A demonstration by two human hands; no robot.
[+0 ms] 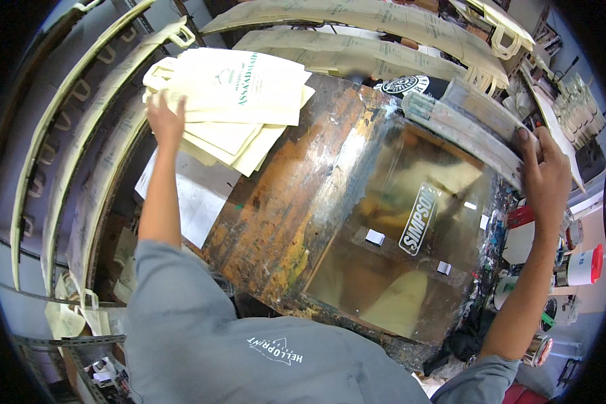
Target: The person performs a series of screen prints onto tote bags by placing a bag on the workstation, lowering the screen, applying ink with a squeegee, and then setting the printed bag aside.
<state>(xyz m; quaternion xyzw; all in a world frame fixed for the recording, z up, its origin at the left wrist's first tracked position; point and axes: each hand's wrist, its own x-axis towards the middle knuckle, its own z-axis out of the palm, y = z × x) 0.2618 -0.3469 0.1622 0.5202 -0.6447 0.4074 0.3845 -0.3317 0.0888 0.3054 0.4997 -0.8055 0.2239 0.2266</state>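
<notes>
Looking down from the head camera, the left hand (pixel 165 120) lies flat with fingers spread on a stack of cream cloth bags (pixel 232 101) at the far left corner of a paint-stained wooden table (pixel 296 202), pressing the pile rather than closing round anything. The right hand (pixel 544 172) is clenched round the edge of a raised printing screen frame (pixel 468 128), which tilts up over a glossy brown plate (pixel 397 249) set in the table. With both arms stretched wide apart, the frame looks likely to slip or drop if that one-handed hold loosens, and it could come down on the plate. The bags overhang the table edge above loose white paper (pixel 195 195), so a careless pull might drag several off together. Paint tins and tubs (pixel 582 266) crowd just beside the right elbow; a sweep of that arm could knock them over. Racks of drying bags (pixel 81 135) curve round the left side.
</notes>
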